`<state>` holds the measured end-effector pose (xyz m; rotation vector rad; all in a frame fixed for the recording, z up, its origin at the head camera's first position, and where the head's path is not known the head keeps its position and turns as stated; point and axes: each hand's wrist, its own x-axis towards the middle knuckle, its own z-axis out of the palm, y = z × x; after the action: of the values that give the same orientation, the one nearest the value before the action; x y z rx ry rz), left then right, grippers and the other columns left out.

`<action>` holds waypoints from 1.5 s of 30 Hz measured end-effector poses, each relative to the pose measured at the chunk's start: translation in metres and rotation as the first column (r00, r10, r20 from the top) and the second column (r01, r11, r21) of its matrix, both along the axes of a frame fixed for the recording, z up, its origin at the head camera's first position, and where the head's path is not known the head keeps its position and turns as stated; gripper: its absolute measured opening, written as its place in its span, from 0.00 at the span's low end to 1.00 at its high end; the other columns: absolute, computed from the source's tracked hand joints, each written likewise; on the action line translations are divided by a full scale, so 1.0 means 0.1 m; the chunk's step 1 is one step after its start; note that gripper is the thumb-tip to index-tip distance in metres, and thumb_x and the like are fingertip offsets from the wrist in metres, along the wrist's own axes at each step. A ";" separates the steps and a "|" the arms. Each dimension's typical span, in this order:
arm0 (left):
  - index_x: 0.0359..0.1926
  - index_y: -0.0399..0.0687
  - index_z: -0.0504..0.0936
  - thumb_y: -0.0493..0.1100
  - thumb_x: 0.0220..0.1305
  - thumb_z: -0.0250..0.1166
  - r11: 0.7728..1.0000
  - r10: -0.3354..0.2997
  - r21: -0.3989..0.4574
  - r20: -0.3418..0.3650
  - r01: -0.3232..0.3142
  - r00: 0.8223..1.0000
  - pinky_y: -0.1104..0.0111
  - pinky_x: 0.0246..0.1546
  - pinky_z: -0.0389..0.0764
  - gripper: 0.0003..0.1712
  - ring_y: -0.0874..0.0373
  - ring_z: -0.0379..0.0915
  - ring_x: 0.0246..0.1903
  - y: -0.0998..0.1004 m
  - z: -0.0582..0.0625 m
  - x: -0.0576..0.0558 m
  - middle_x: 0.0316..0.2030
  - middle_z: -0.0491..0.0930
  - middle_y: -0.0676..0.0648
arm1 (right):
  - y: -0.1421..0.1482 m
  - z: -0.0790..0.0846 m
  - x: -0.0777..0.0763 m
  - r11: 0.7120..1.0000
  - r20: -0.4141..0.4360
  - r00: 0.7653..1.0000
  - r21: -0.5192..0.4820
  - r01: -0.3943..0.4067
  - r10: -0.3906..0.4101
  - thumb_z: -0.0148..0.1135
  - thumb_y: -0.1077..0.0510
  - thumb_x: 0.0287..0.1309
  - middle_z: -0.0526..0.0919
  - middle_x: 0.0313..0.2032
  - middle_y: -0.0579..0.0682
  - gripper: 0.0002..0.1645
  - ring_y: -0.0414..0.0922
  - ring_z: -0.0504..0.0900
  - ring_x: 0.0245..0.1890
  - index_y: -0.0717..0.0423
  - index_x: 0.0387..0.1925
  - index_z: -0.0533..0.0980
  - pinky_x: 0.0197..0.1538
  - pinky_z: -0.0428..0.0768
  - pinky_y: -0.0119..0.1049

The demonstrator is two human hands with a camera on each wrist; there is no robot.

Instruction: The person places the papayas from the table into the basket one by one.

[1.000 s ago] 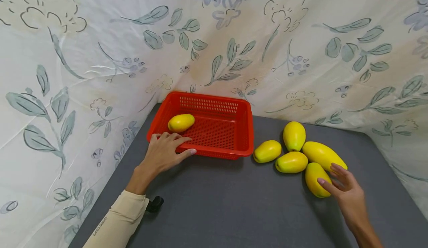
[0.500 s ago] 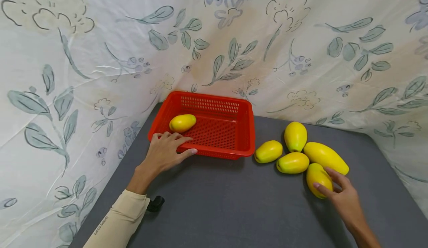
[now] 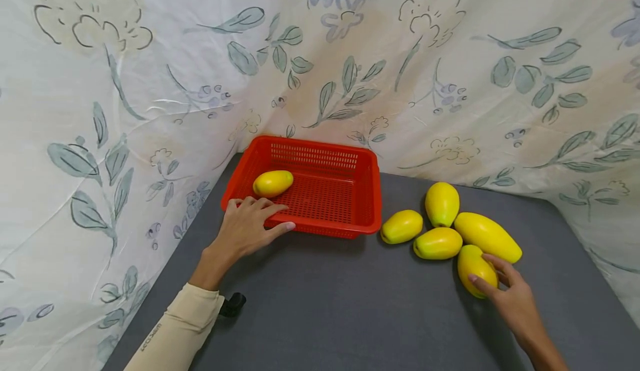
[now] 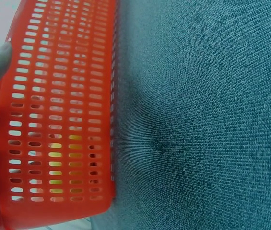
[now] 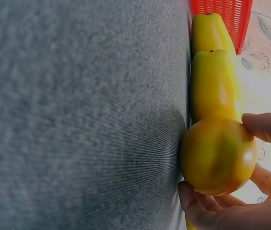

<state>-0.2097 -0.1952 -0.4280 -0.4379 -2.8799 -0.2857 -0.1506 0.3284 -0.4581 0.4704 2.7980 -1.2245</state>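
Head view: right hand (image 3: 515, 300), lower right, pinches fruit (image 3: 472, 263); left hand (image 3: 245, 225) lies spread on basket (image 3: 332, 228); seemingly grasping, needing steady lift next.

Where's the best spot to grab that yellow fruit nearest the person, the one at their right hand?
Probably round the plump middle of the nearest yellow fruit, coming from the near right, as the right hand does, with thumb and fingers on opposite sides. Its rounded body suits that, and the oval fruit and long fruit crowd its far side.
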 end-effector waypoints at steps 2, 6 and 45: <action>0.61 0.70 0.77 0.78 0.59 0.48 1.000 -0.001 0.001 0.001 0.001 1.000 0.48 0.51 0.61 0.37 0.45 0.70 0.51 0.01 0.00 -0.01 0.55 0.78 0.49 | 0.00 0.00 0.00 1.000 0.004 1.000 -0.008 0.010 -0.010 0.60 0.30 0.57 0.50 0.73 0.67 0.55 0.71 0.57 0.64 0.54 0.74 0.53 0.53 0.65 0.67; 0.61 0.70 0.77 0.79 0.59 0.47 1.000 -0.004 -0.002 0.002 0.004 1.000 0.48 0.52 0.61 0.37 0.46 0.70 0.51 0.01 0.00 -0.01 0.55 0.78 0.49 | -0.01 0.01 0.03 0.999 0.014 0.999 -0.028 0.029 -0.029 0.59 0.30 0.57 0.51 0.73 0.66 0.54 0.71 0.56 0.65 0.53 0.75 0.53 0.53 0.65 0.67; 0.61 0.70 0.78 0.78 0.59 0.49 1.000 0.001 0.012 0.007 -0.001 1.000 0.47 0.52 0.60 0.36 0.46 0.70 0.51 0.00 0.00 -0.01 0.54 0.79 0.49 | -0.39 0.43 -0.06 0.999 -0.208 0.978 -0.028 -0.035 0.029 0.59 0.37 0.63 0.62 0.69 0.58 0.40 0.58 0.66 0.62 0.35 0.73 0.58 0.44 0.73 0.29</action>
<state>-0.2106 -0.1953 -0.4278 -0.4340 -2.8838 -0.3049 -0.1564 0.2898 -0.4154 0.3100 2.9373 -1.3846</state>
